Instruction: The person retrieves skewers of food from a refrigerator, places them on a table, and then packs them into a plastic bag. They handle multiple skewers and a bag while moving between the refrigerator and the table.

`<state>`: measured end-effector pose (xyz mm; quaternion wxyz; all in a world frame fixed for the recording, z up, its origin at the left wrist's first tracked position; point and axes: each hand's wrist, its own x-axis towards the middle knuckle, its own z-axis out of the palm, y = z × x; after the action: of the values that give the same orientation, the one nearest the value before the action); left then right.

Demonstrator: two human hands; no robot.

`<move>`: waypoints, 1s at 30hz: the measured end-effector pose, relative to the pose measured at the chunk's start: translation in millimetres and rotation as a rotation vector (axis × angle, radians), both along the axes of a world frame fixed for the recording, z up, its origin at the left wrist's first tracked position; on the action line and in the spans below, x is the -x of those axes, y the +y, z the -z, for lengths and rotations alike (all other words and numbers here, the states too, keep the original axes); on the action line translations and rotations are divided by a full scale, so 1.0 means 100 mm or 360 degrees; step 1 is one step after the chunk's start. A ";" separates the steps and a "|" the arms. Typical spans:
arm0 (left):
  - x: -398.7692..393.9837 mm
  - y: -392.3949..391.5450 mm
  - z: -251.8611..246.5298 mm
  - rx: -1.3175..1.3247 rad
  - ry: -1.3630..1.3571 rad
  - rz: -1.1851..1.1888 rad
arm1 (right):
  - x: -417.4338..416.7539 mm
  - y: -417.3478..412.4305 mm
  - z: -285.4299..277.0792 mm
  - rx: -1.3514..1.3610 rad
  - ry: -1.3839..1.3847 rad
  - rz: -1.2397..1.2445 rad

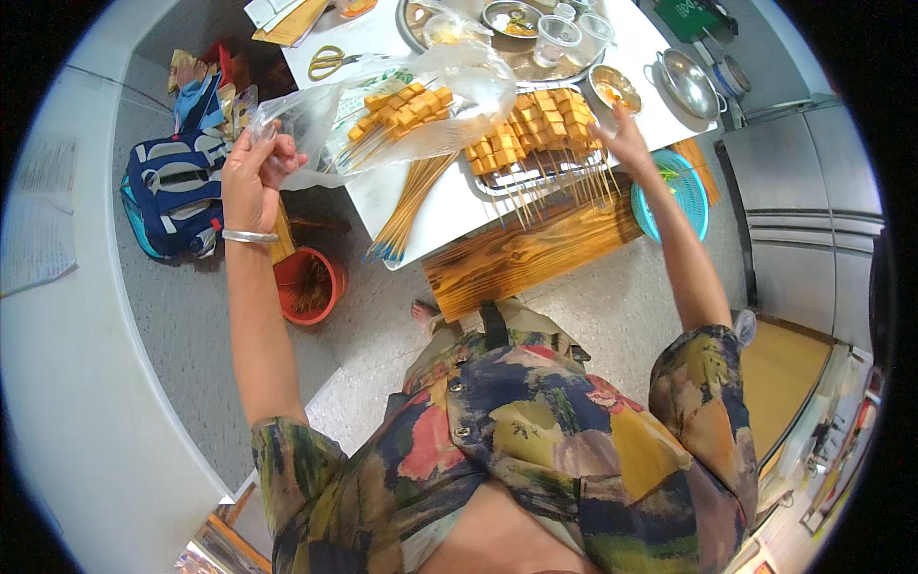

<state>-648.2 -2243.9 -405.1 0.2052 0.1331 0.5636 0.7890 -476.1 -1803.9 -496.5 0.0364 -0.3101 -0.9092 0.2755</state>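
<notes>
My left hand (258, 161), a bangle at its wrist, pinches the edge of a clear plastic bag (305, 118). Inside that bag lie several skewers of yellow-brown cubes (401, 109), possibly tofu, their sticks pointing down and left. More cube skewers (549, 118) rest side by side on a metal tray (495, 188), sticks overhanging its near edge. At the tray's right end, my right hand (630, 147) is held with fingers apart and nothing visible in it. A small metal bowl (615, 87) with orange contents sits just beyond it. Between bag and tray lies a bundle of bare bamboo skewers (412, 204).
The white table (373, 204) also holds scissors (328, 63), a large round tray (495, 72) with cups and a dish, and a wok (688, 85). Below are a wooden bench (531, 247), a turquoise basket (685, 201), a red bucket (333, 283) and a blue backpack (172, 190).
</notes>
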 end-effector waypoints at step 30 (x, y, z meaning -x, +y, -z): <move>-0.17 0.00 0.09 0.0190 -0.0027 -0.0070 | -0.21 -0.41 0.40 -0.0018 0.0121 0.0286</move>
<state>-631.1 -2244.1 -413.6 0.2003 0.1015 0.6106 0.7594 -454.9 -1844.9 -536.7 0.0971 -0.3796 -0.8772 0.2775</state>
